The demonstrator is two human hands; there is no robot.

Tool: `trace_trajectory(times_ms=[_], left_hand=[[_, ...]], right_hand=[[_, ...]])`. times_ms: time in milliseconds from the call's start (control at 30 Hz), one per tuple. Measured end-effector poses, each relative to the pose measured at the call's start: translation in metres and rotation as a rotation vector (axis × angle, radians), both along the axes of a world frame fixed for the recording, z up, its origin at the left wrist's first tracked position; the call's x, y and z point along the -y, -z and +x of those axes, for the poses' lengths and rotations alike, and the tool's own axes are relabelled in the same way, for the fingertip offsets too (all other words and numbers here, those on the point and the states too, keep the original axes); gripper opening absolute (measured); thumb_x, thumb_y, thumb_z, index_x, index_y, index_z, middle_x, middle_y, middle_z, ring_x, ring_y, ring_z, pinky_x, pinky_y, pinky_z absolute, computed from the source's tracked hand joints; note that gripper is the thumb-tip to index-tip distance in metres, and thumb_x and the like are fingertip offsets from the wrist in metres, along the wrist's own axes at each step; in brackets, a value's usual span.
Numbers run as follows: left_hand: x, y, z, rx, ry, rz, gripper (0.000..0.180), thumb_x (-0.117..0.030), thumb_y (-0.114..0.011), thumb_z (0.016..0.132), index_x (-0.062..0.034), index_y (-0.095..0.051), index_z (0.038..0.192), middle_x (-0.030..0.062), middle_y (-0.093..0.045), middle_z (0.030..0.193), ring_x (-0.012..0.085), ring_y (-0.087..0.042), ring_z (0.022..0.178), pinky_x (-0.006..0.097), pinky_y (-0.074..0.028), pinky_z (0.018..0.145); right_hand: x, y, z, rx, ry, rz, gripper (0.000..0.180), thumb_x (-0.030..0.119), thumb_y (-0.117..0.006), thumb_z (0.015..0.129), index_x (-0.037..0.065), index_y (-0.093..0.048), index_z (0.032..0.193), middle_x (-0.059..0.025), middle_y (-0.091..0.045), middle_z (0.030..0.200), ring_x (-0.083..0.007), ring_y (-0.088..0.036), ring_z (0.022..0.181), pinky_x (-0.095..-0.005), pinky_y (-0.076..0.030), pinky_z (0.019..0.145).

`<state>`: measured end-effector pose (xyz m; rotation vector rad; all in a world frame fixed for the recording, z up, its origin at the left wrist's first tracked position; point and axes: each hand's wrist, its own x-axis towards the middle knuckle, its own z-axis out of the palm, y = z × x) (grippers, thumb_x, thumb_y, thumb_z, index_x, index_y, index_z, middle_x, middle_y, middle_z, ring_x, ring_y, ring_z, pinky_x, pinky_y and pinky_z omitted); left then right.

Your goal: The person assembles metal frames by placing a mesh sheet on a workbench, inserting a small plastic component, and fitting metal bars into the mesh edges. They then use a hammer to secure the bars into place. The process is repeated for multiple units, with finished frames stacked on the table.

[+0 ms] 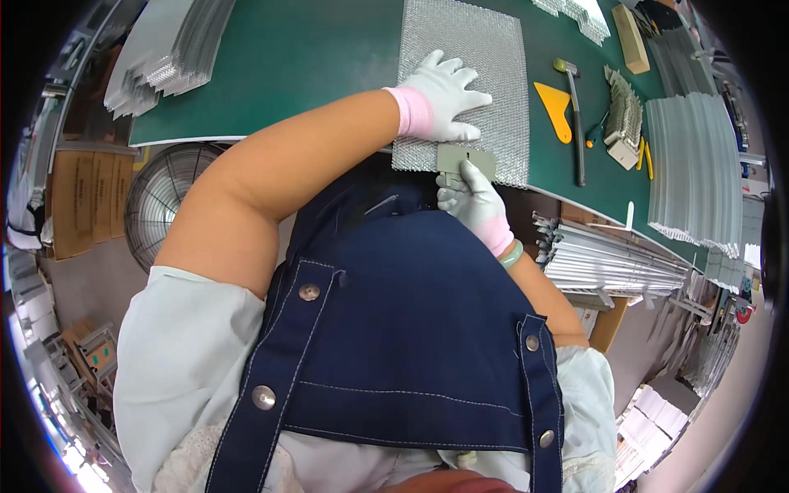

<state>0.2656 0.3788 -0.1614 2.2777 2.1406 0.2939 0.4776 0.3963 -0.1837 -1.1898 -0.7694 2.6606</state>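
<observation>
Silver mesh: a rectangular metal mesh panel (pixel 472 74) is lying flat on the green counter (pixel 312 57), its near edge sitting at the counter's front edge.
Left hand: the white-gloved left hand (pixel 440 99) is pressing down on the panel, fingers spread wide.
Right hand: the gloved right hand (pixel 470 201) is pinching a small grey flat piece (pixel 465 158) against the panel's near edge.
Tools: a yellow scraper (pixel 556 107) and a hammer (pixel 574 115) are lying on the counter just right of the panel.
Stacks: piled mesh sheets (pixel 694 168) are sitting further right.
Floor: a round fan (pixel 168 193) is standing below the counter on the left.
</observation>
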Motion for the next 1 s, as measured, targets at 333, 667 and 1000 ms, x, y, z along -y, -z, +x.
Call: trace_trajectory(times_ms=[333, 667, 1000], left_hand=[[0.020, -0.003, 0.026, -0.041, -0.014, -0.025, 0.062, -0.053, -0.056, 0.091, -0.0196, -0.052, 0.142, 0.0206, -0.046, 0.145, 0.0387, -0.040, 0.137, 0.056, -0.024, 0.115], [0.015, 0.004, 0.021, -0.063, 0.015, 0.064, 0.063, -0.054, -0.059, 0.088, -0.0194, -0.055, 0.140, 0.0217, -0.048, 0.143, 0.0386, -0.043, 0.133, 0.059, -0.027, 0.112], [0.055, -0.021, 0.002, 0.746, -0.602, 0.262, 0.078, -0.041, -0.068, 0.089, 0.0072, -0.040, 0.144, 0.0266, -0.047, 0.144, 0.0373, -0.044, 0.136, 0.041, -0.033, 0.115]], right_hand=[[0.013, 0.007, 0.025, 0.033, -0.035, 0.120, 0.039, 0.037, -0.062, 0.099, 0.005, -0.056, 0.120, -0.0108, -0.063, 0.097, -0.0176, -0.061, 0.077, -0.0325, -0.054, 0.069], [0.008, 0.026, 0.020, -0.102, -0.027, 0.319, 0.036, 0.038, -0.061, 0.100, 0.004, -0.058, 0.112, -0.0058, -0.063, 0.090, -0.0113, -0.059, 0.069, -0.0231, -0.050, 0.062], [-0.061, -0.068, 0.076, 0.353, -0.375, 1.072, 0.037, 0.025, -0.071, 0.091, -0.005, -0.068, 0.113, -0.0118, -0.072, 0.098, -0.0185, -0.068, 0.090, -0.0304, -0.054, 0.084]])
